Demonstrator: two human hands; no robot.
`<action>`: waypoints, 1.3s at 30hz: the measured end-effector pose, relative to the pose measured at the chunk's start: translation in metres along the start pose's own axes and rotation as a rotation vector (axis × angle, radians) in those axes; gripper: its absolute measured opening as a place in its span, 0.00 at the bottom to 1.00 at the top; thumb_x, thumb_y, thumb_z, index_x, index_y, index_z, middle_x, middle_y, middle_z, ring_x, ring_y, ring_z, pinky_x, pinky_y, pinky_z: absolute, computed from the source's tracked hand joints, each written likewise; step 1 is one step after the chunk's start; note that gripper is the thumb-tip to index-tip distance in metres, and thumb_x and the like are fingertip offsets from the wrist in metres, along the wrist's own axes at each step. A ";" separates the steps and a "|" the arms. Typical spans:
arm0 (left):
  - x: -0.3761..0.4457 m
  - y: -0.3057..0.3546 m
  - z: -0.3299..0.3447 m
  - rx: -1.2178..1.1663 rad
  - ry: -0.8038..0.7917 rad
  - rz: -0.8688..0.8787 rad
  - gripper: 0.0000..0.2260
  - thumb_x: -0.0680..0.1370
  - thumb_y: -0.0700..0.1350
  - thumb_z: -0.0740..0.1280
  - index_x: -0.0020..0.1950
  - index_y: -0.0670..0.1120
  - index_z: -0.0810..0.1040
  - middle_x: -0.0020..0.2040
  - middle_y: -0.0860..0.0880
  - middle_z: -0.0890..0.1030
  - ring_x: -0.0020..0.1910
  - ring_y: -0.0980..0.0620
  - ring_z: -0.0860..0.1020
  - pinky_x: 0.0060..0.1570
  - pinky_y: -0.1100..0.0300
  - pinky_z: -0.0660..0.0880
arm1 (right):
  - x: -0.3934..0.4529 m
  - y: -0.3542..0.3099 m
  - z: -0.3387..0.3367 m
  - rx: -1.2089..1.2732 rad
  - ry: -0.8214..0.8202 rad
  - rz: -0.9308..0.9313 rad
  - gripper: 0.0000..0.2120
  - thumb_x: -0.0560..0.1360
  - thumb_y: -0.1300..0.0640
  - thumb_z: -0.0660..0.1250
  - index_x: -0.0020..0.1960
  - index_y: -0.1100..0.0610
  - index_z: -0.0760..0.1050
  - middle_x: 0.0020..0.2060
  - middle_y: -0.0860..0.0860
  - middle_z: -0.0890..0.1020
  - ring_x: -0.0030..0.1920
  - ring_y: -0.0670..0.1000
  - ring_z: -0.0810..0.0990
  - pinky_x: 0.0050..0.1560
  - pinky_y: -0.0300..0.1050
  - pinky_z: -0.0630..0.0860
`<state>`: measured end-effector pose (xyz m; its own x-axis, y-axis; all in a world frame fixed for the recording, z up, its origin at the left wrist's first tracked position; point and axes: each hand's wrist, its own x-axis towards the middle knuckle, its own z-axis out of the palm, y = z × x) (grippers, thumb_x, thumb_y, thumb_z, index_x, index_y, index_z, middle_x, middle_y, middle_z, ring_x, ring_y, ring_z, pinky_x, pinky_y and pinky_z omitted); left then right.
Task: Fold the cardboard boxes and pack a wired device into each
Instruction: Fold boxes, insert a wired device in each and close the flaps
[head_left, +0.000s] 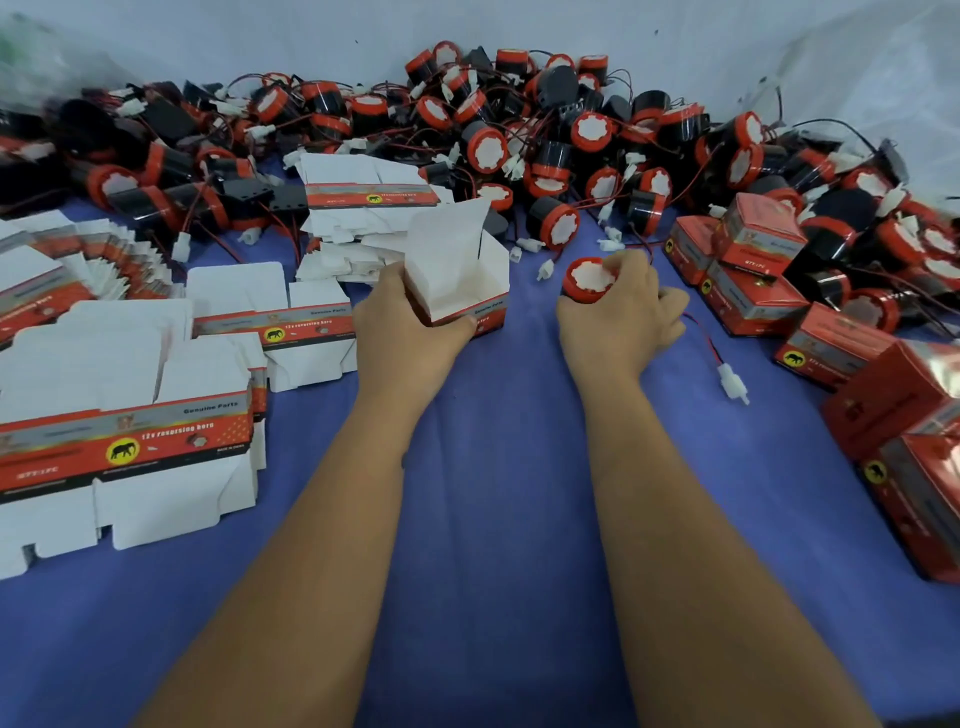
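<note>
Blue cloth (493, 467) covers the whole work surface, and we go from its largest loads down. Along the far edge runs a heap of wired devices (519, 135) — black cylinders with red caps, white centres and thin red-and-black leads ending in white plugs. On the left lie stacks of flat box blanks (124, 447), white inside with a red printed band and a yellow elephant badge; another stack sits further off, near the heap. On the right we see a cluster of closed red boxes (758, 291), some stacked, reaching toward the near right corner.

Between these piles, both bare forearms reach out over the cloth. Our left hand (410, 332) grips the open box (457, 275) by its near-left corner, thumb curled across the front; the box stands upright on the cloth with its white lid flap raised. Just right of it, apart from the box, our right hand (623, 312) is curled round one device (589, 280), red cap facing up-left. Its wire (701, 332) trails right to a white connector (732, 382) lying on the cloth.
</note>
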<state>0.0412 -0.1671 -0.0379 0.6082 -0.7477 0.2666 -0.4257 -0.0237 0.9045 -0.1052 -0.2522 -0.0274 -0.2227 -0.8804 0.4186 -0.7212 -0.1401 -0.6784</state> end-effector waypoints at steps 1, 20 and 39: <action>0.000 0.000 0.000 -0.006 -0.001 0.010 0.27 0.68 0.46 0.78 0.64 0.48 0.73 0.56 0.54 0.80 0.55 0.53 0.79 0.50 0.60 0.77 | -0.004 -0.003 -0.002 0.091 0.043 -0.007 0.17 0.70 0.57 0.70 0.58 0.53 0.71 0.52 0.48 0.76 0.55 0.53 0.66 0.51 0.48 0.61; -0.005 -0.001 -0.004 -0.077 -0.186 -0.063 0.24 0.66 0.46 0.69 0.61 0.61 0.74 0.49 0.63 0.83 0.50 0.63 0.81 0.55 0.57 0.79 | -0.050 -0.031 -0.009 0.383 -0.258 -0.592 0.21 0.68 0.64 0.72 0.60 0.60 0.77 0.65 0.57 0.70 0.61 0.51 0.73 0.56 0.33 0.71; -0.009 0.005 -0.006 -0.069 -0.196 -0.063 0.27 0.62 0.55 0.78 0.58 0.62 0.72 0.53 0.64 0.80 0.53 0.63 0.78 0.59 0.54 0.77 | -0.039 -0.029 -0.014 0.582 -0.124 0.119 0.15 0.78 0.56 0.63 0.33 0.51 0.65 0.28 0.43 0.68 0.29 0.44 0.65 0.33 0.43 0.63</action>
<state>0.0379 -0.1566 -0.0335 0.4876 -0.8610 0.1449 -0.3401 -0.0345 0.9397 -0.0849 -0.2072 -0.0157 -0.1768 -0.9465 0.2699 -0.2106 -0.2314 -0.9498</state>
